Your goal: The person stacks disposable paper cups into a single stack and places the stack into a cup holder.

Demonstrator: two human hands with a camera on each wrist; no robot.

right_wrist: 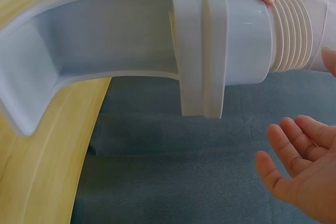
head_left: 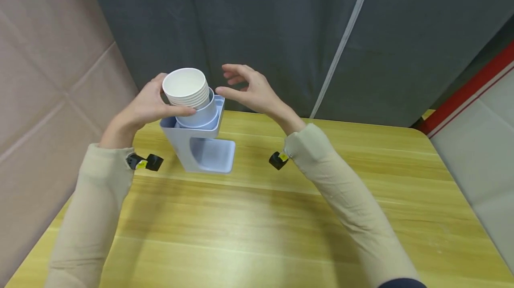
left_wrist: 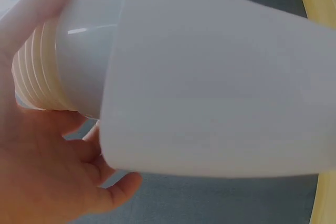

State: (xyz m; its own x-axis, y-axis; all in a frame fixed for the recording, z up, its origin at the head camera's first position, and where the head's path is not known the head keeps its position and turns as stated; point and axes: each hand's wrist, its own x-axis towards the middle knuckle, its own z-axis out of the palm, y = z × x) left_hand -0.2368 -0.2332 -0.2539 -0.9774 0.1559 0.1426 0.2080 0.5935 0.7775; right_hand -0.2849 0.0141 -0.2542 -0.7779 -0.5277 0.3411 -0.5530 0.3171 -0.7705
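Observation:
A stack of white paper cups sits in the round tube of a pale blue cup dispenser. My left hand grips the stack near the tube's top, its thumb across the near side and its fingers behind. In the left wrist view, the thumb overlaps the tube's edge beside the ribbed cup rims. My right hand hovers just right of the stack, fingers loosely bent and holding nothing. The right wrist view shows a gap between those fingers and the dispenser.
The dispenser's flat base is over the wooden table, near its back edge. A dark grey curtain hangs behind. Pale padded panels rise on the left, with a white panel and red strip on the right.

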